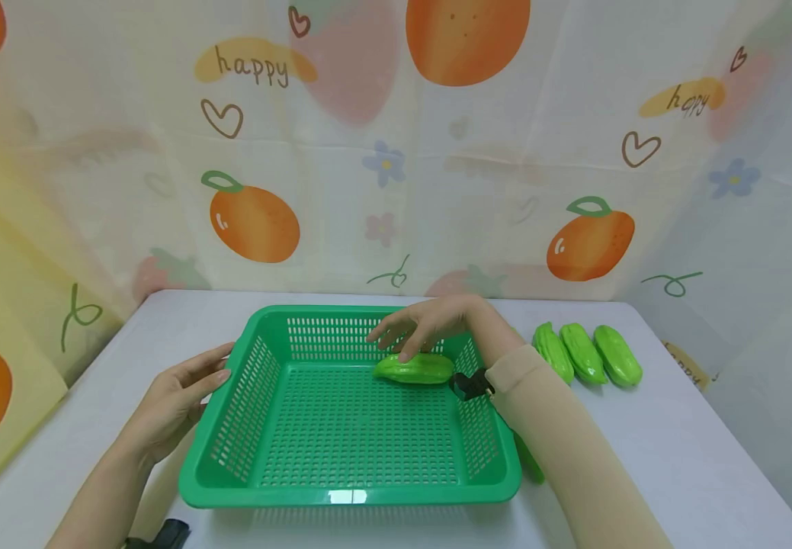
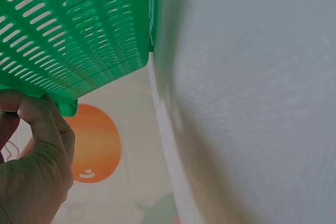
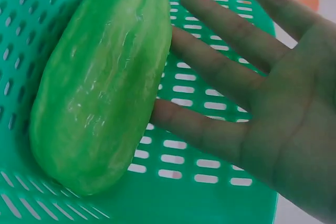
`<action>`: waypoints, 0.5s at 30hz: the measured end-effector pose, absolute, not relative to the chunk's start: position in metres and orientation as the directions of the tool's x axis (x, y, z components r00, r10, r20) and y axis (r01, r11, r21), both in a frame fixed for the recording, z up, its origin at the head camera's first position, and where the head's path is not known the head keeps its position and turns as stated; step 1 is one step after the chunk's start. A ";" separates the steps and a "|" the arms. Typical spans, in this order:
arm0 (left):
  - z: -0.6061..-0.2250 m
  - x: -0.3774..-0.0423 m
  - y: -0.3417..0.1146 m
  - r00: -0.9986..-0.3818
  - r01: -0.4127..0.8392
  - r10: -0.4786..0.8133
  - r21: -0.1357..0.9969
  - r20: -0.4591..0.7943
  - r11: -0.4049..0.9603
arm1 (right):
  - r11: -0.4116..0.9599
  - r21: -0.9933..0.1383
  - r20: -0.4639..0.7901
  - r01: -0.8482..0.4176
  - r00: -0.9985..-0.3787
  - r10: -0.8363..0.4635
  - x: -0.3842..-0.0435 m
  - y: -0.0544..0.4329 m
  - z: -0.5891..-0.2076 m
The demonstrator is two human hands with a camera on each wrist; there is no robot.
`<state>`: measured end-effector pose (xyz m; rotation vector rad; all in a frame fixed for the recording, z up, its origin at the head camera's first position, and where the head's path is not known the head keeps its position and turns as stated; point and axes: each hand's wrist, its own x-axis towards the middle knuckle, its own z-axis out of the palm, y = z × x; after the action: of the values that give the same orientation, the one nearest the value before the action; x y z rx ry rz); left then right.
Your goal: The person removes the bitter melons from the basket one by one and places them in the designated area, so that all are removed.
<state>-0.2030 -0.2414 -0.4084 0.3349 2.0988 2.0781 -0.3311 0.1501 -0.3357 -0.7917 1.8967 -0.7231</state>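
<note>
A green plastic basket [image 1: 272,499] with slotted walls stands on the table, its floor mostly bare. Inside, toward the back right, lies a shiny, ridged green gourd [image 1: 426,371], shaped like a bitter melon. My right hand [image 1: 440,319] reaches over the basket's right side; in the right wrist view the fingers of this hand [image 3: 294,93] are spread and straight, some tips touching the gourd [image 3: 102,82]. At the left rim, my left hand [image 1: 169,404] holds the basket between thumb and fingers. The left wrist view shows that hand [image 2: 39,156] at the rim below the slotted wall [image 2: 89,45].
Three similar green gourds [image 1: 582,353] lie side by side on the white table [image 1: 670,457], right of the basket. Part of another green piece [image 1: 529,461] shows between the basket and my right sleeve [image 1: 560,435]. A fruit-printed cloth [image 1: 423,191] hangs behind the table.
</note>
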 end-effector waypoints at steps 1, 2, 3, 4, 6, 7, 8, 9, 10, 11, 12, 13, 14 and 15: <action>-0.408 -0.203 -0.241 -0.960 0.040 0.277 0.999 0.038 0.005 | 0.628 -0.742 -0.534 -0.234 -0.360 -0.765 -0.331 0.150 -0.337; -0.408 -0.204 -0.242 -0.960 0.042 0.278 0.999 0.039 0.004 | 0.635 -0.735 -0.542 -0.238 -0.357 -0.761 -0.332 0.149 -0.338; -0.409 -0.204 -0.242 -0.959 0.042 0.279 0.999 0.039 0.003 | 0.638 -0.731 -0.547 -0.241 -0.353 -0.759 -0.332 0.149 -0.339; -0.409 -0.205 -0.242 -0.959 0.041 0.279 0.999 0.039 0.002 | 0.643 -0.727 -0.554 -0.242 -0.347 -0.757 -0.333 0.148 -0.340; -0.409 -0.205 -0.242 -0.959 0.038 0.280 0.999 0.037 -0.001 | 0.648 -0.721 -0.568 -0.247 -0.326 -0.756 -0.334 0.147 -0.343; -0.409 -0.206 -0.242 -0.959 0.036 0.281 0.999 0.036 -0.004 | 0.650 -0.719 -0.574 -0.248 -0.316 -0.755 -0.334 0.146 -0.344; -0.409 -0.206 -0.242 -0.959 0.035 0.283 0.999 0.036 -0.008 | 0.654 -0.713 -0.582 -0.252 -0.306 -0.753 -0.335 0.146 -0.346; -0.409 -0.206 -0.242 -0.958 0.034 0.284 0.999 0.036 -0.012 | 0.659 -0.707 -0.592 -0.256 -0.296 -0.750 -0.335 0.145 -0.348; -0.410 -0.206 -0.243 -0.958 0.033 0.285 0.999 0.036 -0.015 | 0.667 -0.700 -0.603 -0.256 -0.289 -0.744 -0.335 0.144 -0.349; -0.410 -0.206 -0.243 -0.957 0.033 0.287 0.999 0.037 -0.019 | 0.672 -0.693 -0.611 -0.261 -0.284 -0.739 -0.335 0.143 -0.350; -0.410 -0.206 -0.243 -0.956 0.034 0.289 0.999 0.039 -0.024 | 0.682 -0.684 -0.620 -0.259 -0.285 -0.731 -0.335 0.142 -0.351; -0.410 -0.207 -0.243 -0.956 0.034 0.292 0.999 0.041 -0.029 | 0.696 -0.671 -0.633 -0.257 -0.290 -0.718 -0.334 0.141 -0.352; -0.411 -0.207 -0.243 -0.954 0.035 0.296 0.999 0.044 -0.033 | 0.709 -0.656 -0.646 -0.258 -0.295 -0.704 -0.334 0.141 -0.353; -0.411 -0.207 -0.243 -0.953 0.037 0.300 0.999 0.046 -0.037 | 0.721 -0.642 -0.656 -0.260 -0.299 -0.693 -0.333 0.140 -0.353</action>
<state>-0.2074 -0.2434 -0.4108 0.3631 2.0418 2.1061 -0.3334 0.1397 -0.3528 -0.7395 1.8744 -0.5148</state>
